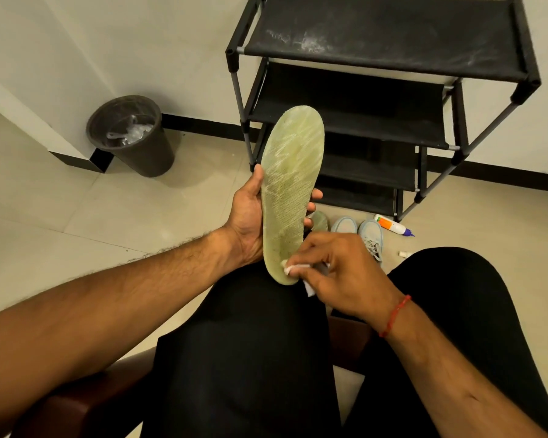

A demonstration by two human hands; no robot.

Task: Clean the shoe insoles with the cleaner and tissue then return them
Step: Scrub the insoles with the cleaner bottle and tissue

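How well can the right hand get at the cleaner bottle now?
Probably not at once: the right hand pinches a tissue on the insole, and the cleaner bottle lies uncovered beside the shoe rack.

Open floor [60, 216] on your left up to the bin [130, 137], rack [383, 36] closes off straight ahead, shoes [372, 230], bottle [391, 224] and second insole [319, 220] crowd its foot, insole [290, 184] upright in your left hand [247, 216] and tissue [293, 268] pinched in your right hand [342, 276] bar the way over your legs [250, 343].
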